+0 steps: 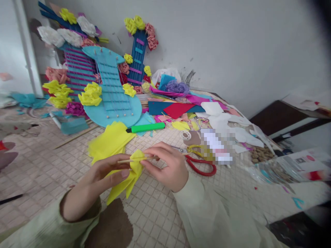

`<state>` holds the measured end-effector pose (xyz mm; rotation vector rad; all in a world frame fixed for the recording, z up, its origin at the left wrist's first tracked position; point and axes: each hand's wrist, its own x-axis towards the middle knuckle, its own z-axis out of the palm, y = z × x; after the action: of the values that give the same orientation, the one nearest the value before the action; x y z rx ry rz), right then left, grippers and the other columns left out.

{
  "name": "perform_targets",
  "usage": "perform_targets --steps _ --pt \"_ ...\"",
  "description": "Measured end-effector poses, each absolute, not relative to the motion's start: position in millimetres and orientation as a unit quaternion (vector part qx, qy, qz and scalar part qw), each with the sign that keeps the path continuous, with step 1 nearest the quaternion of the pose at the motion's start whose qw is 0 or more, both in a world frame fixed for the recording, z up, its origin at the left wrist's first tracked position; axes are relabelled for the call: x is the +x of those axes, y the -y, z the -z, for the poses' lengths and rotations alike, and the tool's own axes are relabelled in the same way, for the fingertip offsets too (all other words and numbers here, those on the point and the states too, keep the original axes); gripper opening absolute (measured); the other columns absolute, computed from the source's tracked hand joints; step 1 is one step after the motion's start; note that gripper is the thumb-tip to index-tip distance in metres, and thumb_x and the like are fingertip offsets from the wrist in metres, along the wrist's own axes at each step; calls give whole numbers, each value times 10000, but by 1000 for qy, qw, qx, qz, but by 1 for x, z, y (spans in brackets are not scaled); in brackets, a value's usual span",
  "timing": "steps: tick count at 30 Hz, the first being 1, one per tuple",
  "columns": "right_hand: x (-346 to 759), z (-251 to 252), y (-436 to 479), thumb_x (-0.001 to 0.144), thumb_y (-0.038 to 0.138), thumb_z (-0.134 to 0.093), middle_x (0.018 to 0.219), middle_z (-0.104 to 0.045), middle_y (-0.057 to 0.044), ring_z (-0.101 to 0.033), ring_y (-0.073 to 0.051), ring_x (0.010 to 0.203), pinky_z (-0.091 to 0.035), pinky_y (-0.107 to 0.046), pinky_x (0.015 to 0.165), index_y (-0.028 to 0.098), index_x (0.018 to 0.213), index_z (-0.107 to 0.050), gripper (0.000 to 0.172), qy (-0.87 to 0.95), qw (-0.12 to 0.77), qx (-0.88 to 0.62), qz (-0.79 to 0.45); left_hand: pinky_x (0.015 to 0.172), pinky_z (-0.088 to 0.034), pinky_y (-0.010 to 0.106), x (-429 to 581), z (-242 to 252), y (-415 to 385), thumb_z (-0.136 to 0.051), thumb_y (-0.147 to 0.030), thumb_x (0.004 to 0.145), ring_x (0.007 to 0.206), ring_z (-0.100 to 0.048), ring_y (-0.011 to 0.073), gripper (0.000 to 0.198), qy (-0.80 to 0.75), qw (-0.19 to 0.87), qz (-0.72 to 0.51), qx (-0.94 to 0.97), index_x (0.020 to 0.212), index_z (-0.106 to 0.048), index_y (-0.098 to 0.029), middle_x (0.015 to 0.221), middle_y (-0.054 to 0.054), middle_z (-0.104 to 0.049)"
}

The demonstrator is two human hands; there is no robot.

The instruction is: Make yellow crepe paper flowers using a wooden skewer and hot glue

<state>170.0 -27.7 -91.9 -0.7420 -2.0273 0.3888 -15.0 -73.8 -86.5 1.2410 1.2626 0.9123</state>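
Between my hands is a piece of yellow crepe paper point(136, 168), wrapped at its upper end round a thin wooden stick point(125, 161). My left hand point(103, 175) is closed on the paper from the left, thumb in front, with its pointed tails hanging below. My right hand point(168, 165) pinches the stick and the paper's edge from the right. Just behind my left hand lies a stack of yellow paper point(111, 141). A green marker point(148, 127) with a black end lies beyond my fingers. Scissors with red and yellow handles point(201, 167) rest by my right hand.
Light blue point(113, 100) and dark blue point(138, 51) guitar-shaped crafts with paper flowers lean on the wall. Purple yarn point(177, 88), red felt point(178, 109) and white scraps point(219, 119) cover the back. A white spool point(185, 135) and brown pebbles point(261, 154) lie right.
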Motion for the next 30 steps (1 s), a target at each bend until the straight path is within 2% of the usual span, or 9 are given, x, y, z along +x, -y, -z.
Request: perform_targets --steps 7,12,19,24,30 --pt "169 94 28 813 210 -510 755 -613 -34 -548 -114 642 -460 -232 572 158 839 -606 112 833 448 -284 -158 775 -511 290 -11 80 70 -584 -292 733 904 -613 197 273 -513 539 -348 571 999 -645 -279 962 12 -689" --pt "169 97 29 817 191 -499 745 -618 -25 -545 -109 631 -449 -223 558 162 834 -605 111 836 443 -287 -150 757 -506 259 -13 73 71 -586 -242 729 839 -628 171 255 -489 565 -329 578 968 -664 -286 926 -8 -699" --pt "168 97 29 806 181 -499 704 -612 -18 -532 -112 606 -427 -231 536 158 787 -589 95 840 446 -284 -121 720 -485 178 -9 71 74 -594 -193 734 859 -614 133 236 -473 588 -360 548 905 -681 -331 902 -47 -697" --pt "168 97 29 789 170 -520 700 -610 -24 -542 -123 631 -435 -240 556 151 789 -585 68 837 453 -285 -118 695 -493 194 -10 73 73 -578 -196 749 810 -617 134 228 -453 615 -344 547 922 -677 -307 864 -35 -697" --pt "167 94 30 770 170 -529 703 -586 -29 -544 -132 657 -457 -256 594 146 828 -583 82 831 453 -284 -152 706 -493 203 -13 79 70 -606 -212 729 838 -614 145 221 -439 639 -350 526 930 -671 -276 862 -26 -693"
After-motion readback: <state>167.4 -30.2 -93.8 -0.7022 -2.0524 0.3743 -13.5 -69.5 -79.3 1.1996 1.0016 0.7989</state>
